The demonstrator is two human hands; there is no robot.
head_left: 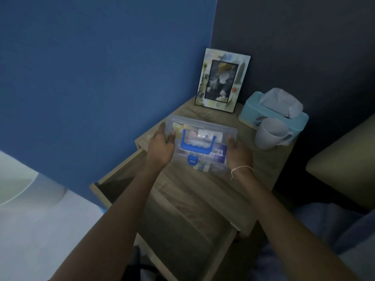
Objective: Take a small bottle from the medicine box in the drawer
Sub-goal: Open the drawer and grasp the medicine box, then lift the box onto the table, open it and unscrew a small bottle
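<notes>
At 9 o'clock a blue wall (91, 78) fills the left side, with pale floor below it at 8 o'clock. The drawer (182, 216) stands pulled open at 6 o'clock, its wooden front reaching toward the camera; what lies inside it is too dark to tell. The left hand (161, 147) grips the left end of the box (203, 147), thumb on the lid and fingers (161, 128) curled round the far corner. The box is clear plastic with a blue handle (196, 147) and a blue latch (192, 160) on its near side, lid shut, held near the centre over the wooden surface (261, 159); whether it touches the wood I cannot tell. Through the lid show a white bottle (207, 134) with a dark label, lying on its side, and some packets. The right hand (239, 155) clasps the right end, fingers pressed against the side, a thin string round the wrist. At 12 o'clock a frame (222, 80) leans against the dark wall. At 2 o'clock sits a teal tissue box (272, 112), and a white mug (271, 133) stands touching its front.
</notes>
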